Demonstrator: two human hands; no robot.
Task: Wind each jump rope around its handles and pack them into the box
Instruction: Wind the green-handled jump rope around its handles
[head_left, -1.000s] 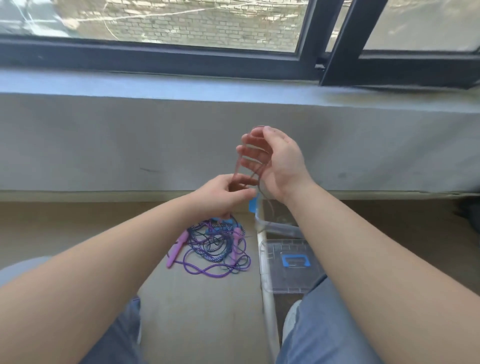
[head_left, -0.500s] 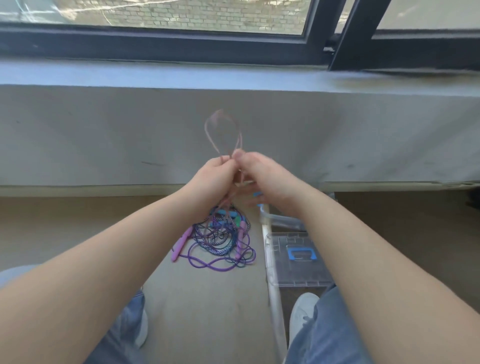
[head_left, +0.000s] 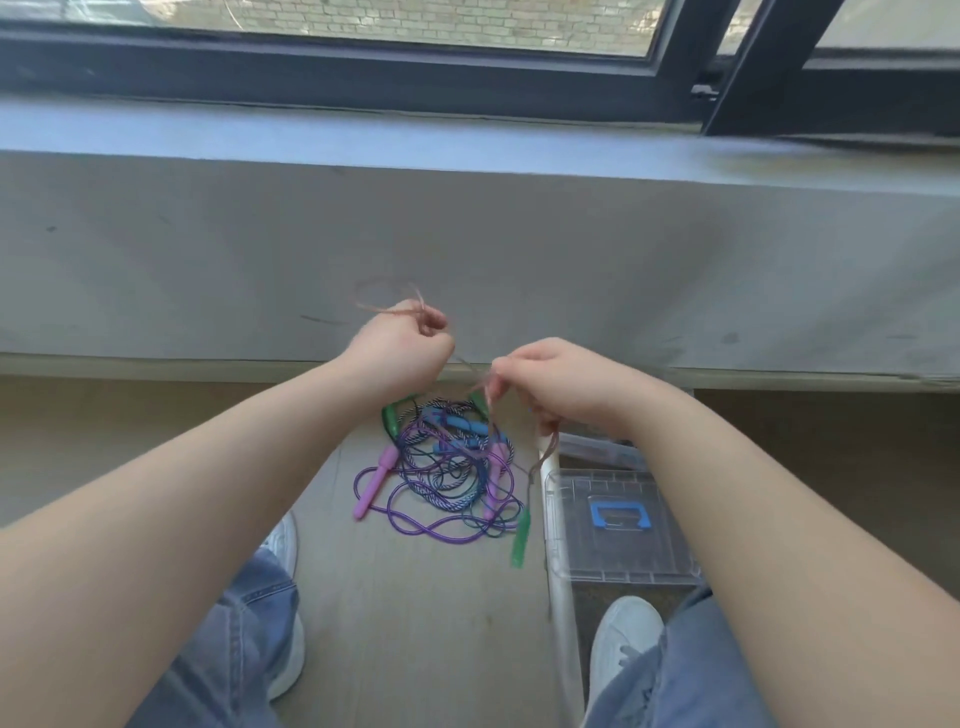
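Hands are held up side by side in front of a grey wall ledge (head_left: 467, 234), seen from above by the person wearing the camera. The left hand (head_left: 397, 351) is clenched around a thin pinkish-brown jump rope (head_left: 387, 309), and a blurred loop of that rope sticks up and to the left of its knuckles. A short stretch of the same rope runs across the gap to the right hand (head_left: 563, 387), whose fingers are curled and pinching it. More of the rope hangs down below that hand. On the floor just below and between both hands lies a tangled pile of other jump ropes (head_left: 447, 470), purple, dark blue and striped. In the pile, a pink handle (head_left: 375, 483) lies below the left hand, and a green handle (head_left: 521, 538) lies at the edge nearer the right hand. Beneath the right forearm sits a clear plastic box (head_left: 623, 558) with a blue clasp (head_left: 620, 516) on top, just beside the pile. Blue jeans and a white shoe (head_left: 626, 636) show nearer the viewer, below both forearms.
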